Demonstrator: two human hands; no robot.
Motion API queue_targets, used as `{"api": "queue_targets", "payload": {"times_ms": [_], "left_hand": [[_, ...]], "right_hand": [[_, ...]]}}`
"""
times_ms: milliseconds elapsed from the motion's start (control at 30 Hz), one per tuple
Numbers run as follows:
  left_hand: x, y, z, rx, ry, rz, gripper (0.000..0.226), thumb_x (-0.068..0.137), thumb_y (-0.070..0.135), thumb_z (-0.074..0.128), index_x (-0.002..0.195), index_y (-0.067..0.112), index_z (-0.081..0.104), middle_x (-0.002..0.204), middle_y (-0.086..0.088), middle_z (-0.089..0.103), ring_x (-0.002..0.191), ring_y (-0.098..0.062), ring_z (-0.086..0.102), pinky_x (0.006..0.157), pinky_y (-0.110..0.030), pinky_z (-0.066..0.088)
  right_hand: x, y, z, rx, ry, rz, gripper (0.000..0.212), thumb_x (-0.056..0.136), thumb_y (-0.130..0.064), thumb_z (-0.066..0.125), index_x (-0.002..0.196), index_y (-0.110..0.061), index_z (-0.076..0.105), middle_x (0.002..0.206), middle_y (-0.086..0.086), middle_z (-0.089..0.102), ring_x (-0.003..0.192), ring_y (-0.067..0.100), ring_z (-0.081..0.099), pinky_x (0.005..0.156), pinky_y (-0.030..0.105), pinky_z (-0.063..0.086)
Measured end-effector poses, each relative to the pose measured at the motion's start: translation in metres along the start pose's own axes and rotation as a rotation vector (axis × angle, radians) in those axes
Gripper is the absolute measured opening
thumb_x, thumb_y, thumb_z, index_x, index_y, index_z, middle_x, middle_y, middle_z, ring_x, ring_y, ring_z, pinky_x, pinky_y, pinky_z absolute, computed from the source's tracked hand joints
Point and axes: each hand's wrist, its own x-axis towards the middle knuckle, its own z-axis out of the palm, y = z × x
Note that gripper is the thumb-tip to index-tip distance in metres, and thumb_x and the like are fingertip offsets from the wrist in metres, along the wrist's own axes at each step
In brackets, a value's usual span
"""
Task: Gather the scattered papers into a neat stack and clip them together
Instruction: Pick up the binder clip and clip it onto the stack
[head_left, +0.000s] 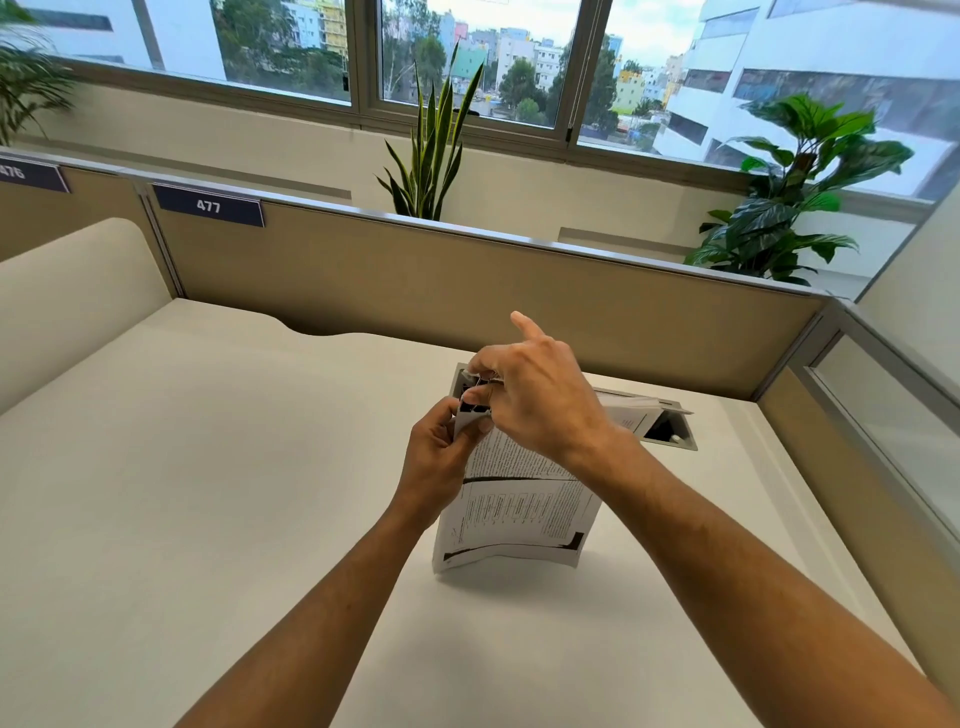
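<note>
Paper stack (519, 509): printed sheets gathered into one bundle at centre frame, held up off the desk (208, 467) and tilted, lower edge bowed and hanging just above the desk surface; its far end reaches toward the open cable hatch (670, 431).
Binder clip (475, 405): black, at the upper left corner of the stack, between both hands; its wire handles show by the right fingers. Whether it is fully seated on the sheets cannot be told.
Left hand (441, 457): comes in from the lower middle of the frame, fingers and thumb closed on the upper left corner of the stack just below the clip.
Right hand (535, 395): comes in from the lower right, crossing over the stack; thumb and lower fingers pinched on the clip's handles, index finger stretched out and pointing toward the upper left.
Desk: pale, bare around the stack, fills the lower half of the frame.
Partition (467, 280): tan panel behind the desk, with a dark label reading 477 (209, 206) at upper left.
Plants: a spiky one (431, 156) behind the partition at top centre, a broad-leaved one (779, 197) at upper right, both before the windows (467, 52).
</note>
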Motion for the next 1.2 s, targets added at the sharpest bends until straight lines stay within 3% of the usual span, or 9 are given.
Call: {"api": "queue_targets", "payload": {"times_ms": [167, 267, 433, 500, 600, 733, 933, 1067, 1200], "left_hand": [[-0.002, 0.005, 0.000, 0.022, 0.022, -0.008, 0.013, 0.094, 0.020, 0.059, 0.082, 0.024, 0.062, 0.076, -0.019, 0.061, 0.076, -0.050, 0.055, 0.068, -0.060, 0.051], [-0.004, 0.010, 0.000, 0.014, 0.019, -0.007, 0.018, 0.090, 0.029, 0.059, 0.073, 0.036, 0.060, 0.068, -0.006, 0.060, 0.071, -0.046, 0.053, 0.066, -0.056, 0.050], [-0.003, 0.006, -0.003, -0.026, 0.014, -0.008, 0.025, 0.084, 0.038, 0.066, 0.088, 0.014, 0.061, 0.083, -0.027, 0.060, 0.082, -0.054, 0.055, 0.074, -0.063, 0.050], [-0.003, 0.008, -0.004, -0.015, 0.011, -0.013, 0.024, 0.085, 0.040, 0.067, 0.090, 0.017, 0.062, 0.083, -0.020, 0.063, 0.082, -0.044, 0.060, 0.073, -0.059, 0.052], [-0.002, 0.005, -0.006, 0.020, 0.034, -0.043, 0.014, 0.092, 0.027, 0.060, 0.095, 0.013, 0.059, 0.086, -0.004, 0.068, 0.081, -0.022, 0.069, 0.067, -0.042, 0.058], [-0.004, 0.007, -0.010, 0.024, 0.052, -0.058, 0.008, 0.095, 0.020, 0.056, 0.098, 0.014, 0.057, 0.089, 0.004, 0.072, 0.082, -0.020, 0.071, 0.064, -0.030, 0.059], [-0.005, 0.011, -0.009, -0.040, 0.041, -0.083, 0.013, 0.094, 0.020, 0.055, 0.104, 0.014, 0.060, 0.090, 0.006, 0.074, 0.084, -0.019, 0.071, 0.065, -0.030, 0.059], [-0.004, 0.008, -0.004, -0.046, 0.026, -0.126, 0.011, 0.095, 0.020, 0.055, 0.104, 0.017, 0.060, 0.092, 0.005, 0.074, 0.086, -0.021, 0.072, 0.066, -0.032, 0.060], [-0.001, -0.001, 0.000, -0.018, 0.030, -0.168, 0.009, 0.095, 0.022, 0.056, 0.102, 0.018, 0.060, 0.092, 0.006, 0.075, 0.087, -0.022, 0.073, 0.069, -0.036, 0.062]], "right_hand": [[-0.003, -0.005, -0.002, -0.010, -0.054, -0.031, 0.028, 0.087, -0.021, 0.064, 0.111, -0.008, 0.065, 0.090, 0.007, 0.072, 0.083, 0.019, 0.065, 0.115, 0.032, 0.001], [-0.005, -0.006, -0.002, -0.008, -0.120, -0.029, 0.041, 0.087, -0.028, 0.066, 0.124, -0.011, 0.058, 0.109, 0.004, 0.069, 0.101, 0.019, 0.062, 0.118, 0.043, 0.011], [-0.006, 0.001, -0.002, 0.047, -0.181, 0.011, 0.092, 0.077, -0.043, 0.073, 0.149, -0.026, 0.018, 0.150, 0.005, 0.039, 0.141, 0.024, 0.030, 0.117, 0.057, 0.009], [-0.010, 0.009, -0.004, 0.069, -0.072, 0.023, 0.096, 0.075, -0.046, 0.074, 0.150, -0.028, 0.017, 0.154, 0.004, 0.033, 0.145, 0.023, 0.021, 0.117, 0.058, 0.008], [-0.027, 0.025, -0.006, 0.218, 0.206, 0.144, 0.085, 0.076, -0.048, 0.072, 0.145, -0.025, 0.030, 0.149, 0.002, 0.041, 0.142, 0.017, 0.025, 0.117, 0.055, 0.012], [-0.067, 0.053, 0.009, 0.507, 0.436, 0.456, 0.077, 0.076, -0.054, 0.067, 0.141, -0.027, 0.037, 0.146, -0.002, 0.041, 0.134, 0.009, 0.032, 0.109, 0.036, 0.031], [-0.133, 0.090, 0.058, 1.161, 0.209, 0.680, 0.086, 0.064, -0.068, 0.068, 0.135, -0.027, 0.041, 0.131, -0.009, 0.058, 0.115, 0.004, 0.059, 0.088, 0.025, 0.054], [-0.168, 0.093, 0.091, 1.201, 0.048, 0.742, 0.049, 0.076, -0.044, 0.074, 0.117, -0.022, 0.059, 0.111, -0.004, 0.071, 0.105, 0.022, 0.067, 0.083, 0.036, 0.058], [-0.176, 0.082, 0.109, 1.182, 0.139, 0.812, 0.022, 0.089, -0.015, 0.060, 0.111, -0.020, 0.059, 0.110, -0.001, 0.069, 0.096, 0.014, 0.069, 0.072, 0.027, 0.059]]}}
